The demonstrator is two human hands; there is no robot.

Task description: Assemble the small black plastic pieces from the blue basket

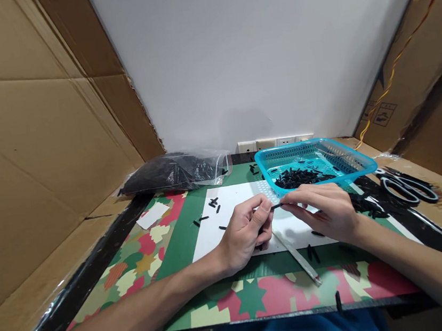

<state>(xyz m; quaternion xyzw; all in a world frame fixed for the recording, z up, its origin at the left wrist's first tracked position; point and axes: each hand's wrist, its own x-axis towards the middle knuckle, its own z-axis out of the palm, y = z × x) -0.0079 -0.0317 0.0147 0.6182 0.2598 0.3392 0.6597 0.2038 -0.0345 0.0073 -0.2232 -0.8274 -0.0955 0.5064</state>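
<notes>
My left hand (248, 229) is closed over the white sheet (208, 242), thumb pressed on its fingers. Between it and my right hand (323, 209) runs a small black piece (276, 206), its right end pinched by my right thumb and fingertips. Both hands touch it. Whatever else lies inside my curled left fingers is hidden. Loose black pieces (214, 202) lie on the sheet to the left, and a pale flat strip (297, 258) slants below my hands. Behind my right hand is a blue basket (356, 166) with many black pieces inside.
A clear bag of black material (173, 171) sits at the back left. Scissors (407, 188) and a pile of black pieces (366, 205) are on the right. A small white paper (153, 215) lies left. Cardboard walls (28, 103) flank the patterned table mat (174, 246).
</notes>
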